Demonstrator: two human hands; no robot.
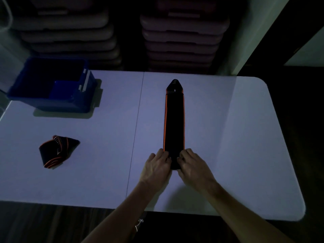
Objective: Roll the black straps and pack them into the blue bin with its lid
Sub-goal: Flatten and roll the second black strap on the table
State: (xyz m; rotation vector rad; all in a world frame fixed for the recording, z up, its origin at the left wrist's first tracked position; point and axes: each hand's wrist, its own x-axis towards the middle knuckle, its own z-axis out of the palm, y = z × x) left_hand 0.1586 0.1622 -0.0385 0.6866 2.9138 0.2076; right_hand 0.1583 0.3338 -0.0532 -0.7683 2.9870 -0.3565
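A long black strap (174,120) with orange edge stripes lies flat and straight on the white table (228,137), its pointed tip at the far end. My left hand (157,166) and my right hand (192,163) pinch the strap's near end from either side. A second black strap (57,150) with orange stripes sits bunched and loosely folded at the left. The blue bin (50,85) stands open at the far left of the table; its inside looks dark. Its lid is not clearly visible.
A seam (136,128) runs down the middle of the folding table. Behind the table, two stacks of grey plastic platforms (184,37) rise against the wall. The room is dim. The table's rounded right corner lies near a dark floor.
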